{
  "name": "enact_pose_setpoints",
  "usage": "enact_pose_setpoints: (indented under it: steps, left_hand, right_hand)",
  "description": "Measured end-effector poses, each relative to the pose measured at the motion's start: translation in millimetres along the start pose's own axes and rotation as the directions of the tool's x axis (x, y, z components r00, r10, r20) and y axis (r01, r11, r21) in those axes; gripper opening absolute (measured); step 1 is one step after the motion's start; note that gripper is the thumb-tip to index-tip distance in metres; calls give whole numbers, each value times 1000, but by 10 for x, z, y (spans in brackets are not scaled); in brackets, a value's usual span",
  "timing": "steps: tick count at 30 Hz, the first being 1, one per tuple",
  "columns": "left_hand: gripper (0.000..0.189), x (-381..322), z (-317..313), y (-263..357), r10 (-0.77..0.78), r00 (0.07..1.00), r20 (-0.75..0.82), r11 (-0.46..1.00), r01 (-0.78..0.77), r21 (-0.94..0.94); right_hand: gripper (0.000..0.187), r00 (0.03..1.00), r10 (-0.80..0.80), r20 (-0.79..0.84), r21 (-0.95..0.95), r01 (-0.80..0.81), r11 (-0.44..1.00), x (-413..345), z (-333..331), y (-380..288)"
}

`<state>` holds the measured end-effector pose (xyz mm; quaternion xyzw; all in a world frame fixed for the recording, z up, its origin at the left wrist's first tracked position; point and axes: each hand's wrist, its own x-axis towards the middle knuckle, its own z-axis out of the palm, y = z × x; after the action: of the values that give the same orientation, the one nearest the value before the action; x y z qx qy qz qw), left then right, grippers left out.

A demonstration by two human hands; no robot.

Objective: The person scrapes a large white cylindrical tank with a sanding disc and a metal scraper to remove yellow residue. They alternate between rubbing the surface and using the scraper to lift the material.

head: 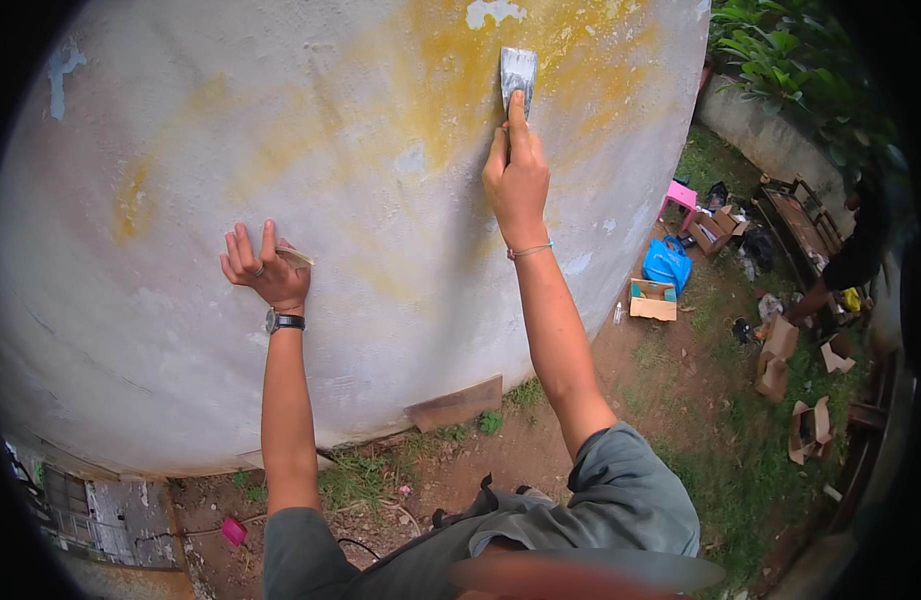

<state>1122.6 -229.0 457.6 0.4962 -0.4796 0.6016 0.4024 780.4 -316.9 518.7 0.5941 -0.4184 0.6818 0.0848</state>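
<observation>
A wall (370, 315) coated in worn pale paint, with yellow patches and peeling spots, rises before me. My right hand (518, 176) grips a putty knife (519, 71), index finger stretched along its blade. The blade points up over the yellow area, just below a bare white patch (495, 11); whether its edge touches the wall I cannot tell. Lower and to the left, my left hand (269, 266) is spread near the wall, holding a small thin tan piece (295, 258), perhaps sandpaper, by the thumb.
On the ground at right are a pink stool (679, 197), a blue bag (666, 264), cardboard boxes (653, 306) and a wooden bench (798, 225), with another person's arm (809, 301) beside it. A board (456, 403) leans at the wall's foot. A pink container (234, 531) lies lower left.
</observation>
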Motion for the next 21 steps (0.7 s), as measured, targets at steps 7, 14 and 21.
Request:
enact_pose_setpoints:
  steps: [7,14,21]
  left_hand:
    - [45,46,6,22,-5,1000,-8,1000,5,14]
    - [47,16,68,-1,-17,1000,-14,1000,17,6]
    - [48,-9,58,2,-24,1000,-9,1000,24,-6]
  right_hand:
    - [61,978,125,166,-80,-113,990,-459,-146,20]
    - [58,999,37,27,3,-37,999,158,-170,-67]
    - [58,954,123,274,-94,-101,990,-646,-396,-27]
